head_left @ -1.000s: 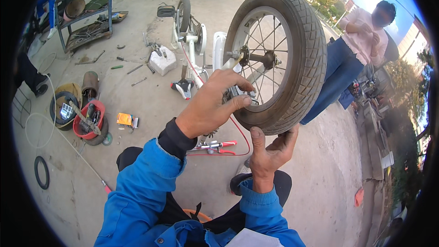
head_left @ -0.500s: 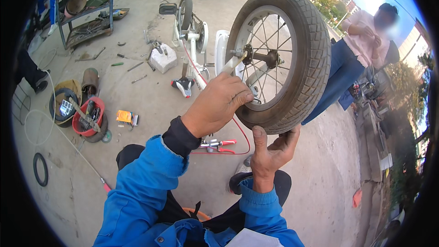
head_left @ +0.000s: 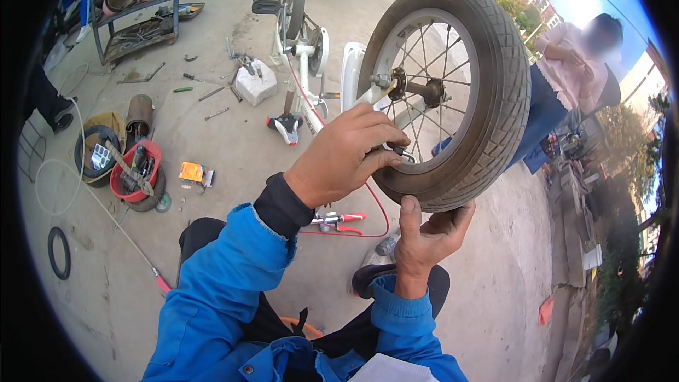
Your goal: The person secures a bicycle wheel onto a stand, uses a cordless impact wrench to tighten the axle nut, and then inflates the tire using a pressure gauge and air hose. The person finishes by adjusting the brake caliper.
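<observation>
A small bicycle wheel with a worn brown tire stands up in front of me, still in the white bicycle frame. At its inner rim my left hand pinches the bent metal valve stem between thumb and forefinger. Something small and dark shows at those fingertips. Beneath the wheel my right hand cups the tire, thumb on the near side and fingers curled underneath. The axle nut sits just above my left hand, on the hub's near end.
On the ground lie red-handled pliers, a white block, scattered tools and a yellow box. At left are a red basin, a black tire and an air hose. A metal cart stands farther back. Another person sits at right.
My left hand has moved slightly right, its fingers closing in at the valve stem. The wheel appears a little farther right in view. My right hand stays under the tire.
</observation>
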The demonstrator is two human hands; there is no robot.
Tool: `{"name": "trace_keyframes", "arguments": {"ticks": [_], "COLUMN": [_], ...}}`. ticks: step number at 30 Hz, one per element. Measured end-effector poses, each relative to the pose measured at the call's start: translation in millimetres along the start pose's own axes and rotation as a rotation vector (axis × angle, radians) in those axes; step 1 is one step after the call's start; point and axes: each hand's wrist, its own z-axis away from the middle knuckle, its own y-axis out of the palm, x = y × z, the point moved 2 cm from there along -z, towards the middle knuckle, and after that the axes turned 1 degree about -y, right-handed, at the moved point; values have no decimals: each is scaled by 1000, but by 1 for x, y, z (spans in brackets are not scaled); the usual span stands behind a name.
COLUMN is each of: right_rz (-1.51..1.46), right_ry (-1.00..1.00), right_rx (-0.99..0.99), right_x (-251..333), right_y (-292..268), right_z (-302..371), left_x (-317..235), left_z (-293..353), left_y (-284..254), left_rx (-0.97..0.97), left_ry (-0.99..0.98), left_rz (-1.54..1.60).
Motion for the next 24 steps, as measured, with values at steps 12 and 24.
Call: {"name": "trace_keyframes", "arguments": {"ticks": [12, 24], "right_rz": [-21, 122], "right_ry": [53, -59], "right_rx": [0, 38], "right_x": [0, -2], "right_y": [2, 1], "right_z": [2, 2], "left_x": [1, 14], "left_z": [-1, 3], "left_y": [4, -43], "left_rx": [-66, -457], "left_ry": [193, -297], "left_rz": [-94, 243]}}
